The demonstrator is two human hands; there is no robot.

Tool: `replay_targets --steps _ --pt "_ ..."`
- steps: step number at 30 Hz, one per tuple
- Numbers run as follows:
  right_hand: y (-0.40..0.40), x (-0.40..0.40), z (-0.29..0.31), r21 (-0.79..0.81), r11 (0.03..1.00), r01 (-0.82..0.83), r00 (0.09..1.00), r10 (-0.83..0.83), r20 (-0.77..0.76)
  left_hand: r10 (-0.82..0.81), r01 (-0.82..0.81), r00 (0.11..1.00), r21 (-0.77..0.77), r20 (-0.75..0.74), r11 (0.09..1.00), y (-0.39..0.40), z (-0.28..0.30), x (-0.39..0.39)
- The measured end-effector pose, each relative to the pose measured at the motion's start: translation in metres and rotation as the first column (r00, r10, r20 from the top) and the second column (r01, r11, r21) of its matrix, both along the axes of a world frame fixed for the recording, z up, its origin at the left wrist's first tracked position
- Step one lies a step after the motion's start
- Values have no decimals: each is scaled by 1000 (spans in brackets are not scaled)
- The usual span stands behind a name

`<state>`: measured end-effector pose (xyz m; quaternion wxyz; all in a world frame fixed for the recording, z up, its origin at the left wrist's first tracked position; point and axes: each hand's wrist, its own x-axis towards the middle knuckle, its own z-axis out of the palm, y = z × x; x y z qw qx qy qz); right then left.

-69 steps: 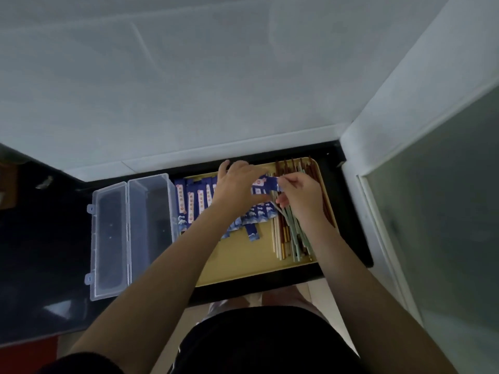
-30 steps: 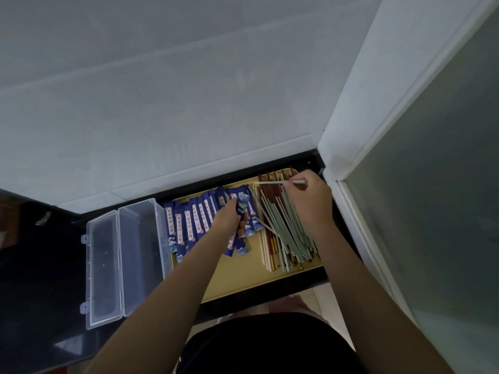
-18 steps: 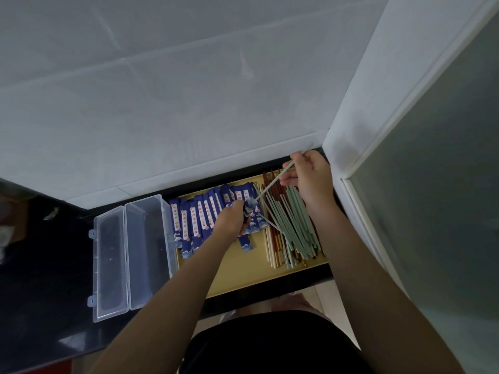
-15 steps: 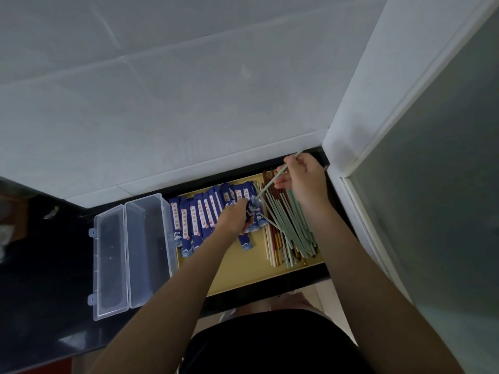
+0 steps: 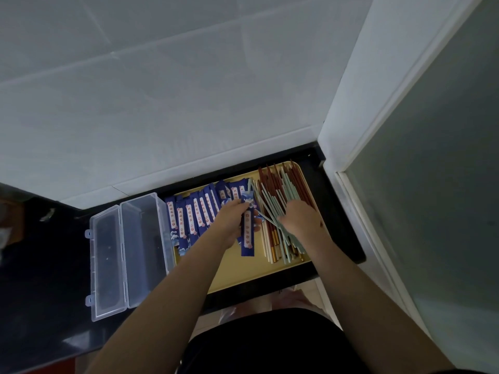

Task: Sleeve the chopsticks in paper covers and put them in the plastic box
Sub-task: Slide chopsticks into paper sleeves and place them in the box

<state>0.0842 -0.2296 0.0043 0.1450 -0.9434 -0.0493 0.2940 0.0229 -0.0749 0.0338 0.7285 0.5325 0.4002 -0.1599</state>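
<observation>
My left hand (image 5: 229, 222) grips a blue paper cover (image 5: 248, 233) upright over the yellow tray (image 5: 243, 273). A pale green chopstick tip (image 5: 249, 184) pokes out of the cover's top. My right hand (image 5: 299, 220) lies low on the pile of green, red and cream chopsticks (image 5: 278, 195) at the tray's right. Its fingertips touch a slanted green chopstick, and whether they pinch it is hidden. A row of blue covers (image 5: 194, 217) lies on the tray's left. The clear plastic box (image 5: 143, 252) stands open left of the tray with nothing visible inside.
The box's lid (image 5: 105, 265) lies flat on the black counter (image 5: 40, 279) to its left. A white tiled wall runs behind the tray. A white frame with a frosted glass panel (image 5: 432, 211) stands close on the right.
The green chopstick that my right hand held up high has gone into the cover in my left hand. My right hand has dropped onto the chopstick pile.
</observation>
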Motion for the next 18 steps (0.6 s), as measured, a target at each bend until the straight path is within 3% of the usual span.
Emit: replay_targets --steps 5,15,18 --pt "4 -22 -15 -120 991 -65 998 67 11 37 -38 999 -40 -29 998 1 -5 -1" --pt "-1 -19 -10 -61 998 1 1000 0 8 20 -20 998 0 -58 1000 -4 -10 2" --pt "-5 -15 1 -16 999 39 997 -38 70 0 1 999 13 -47 1000 -5 -9 2"
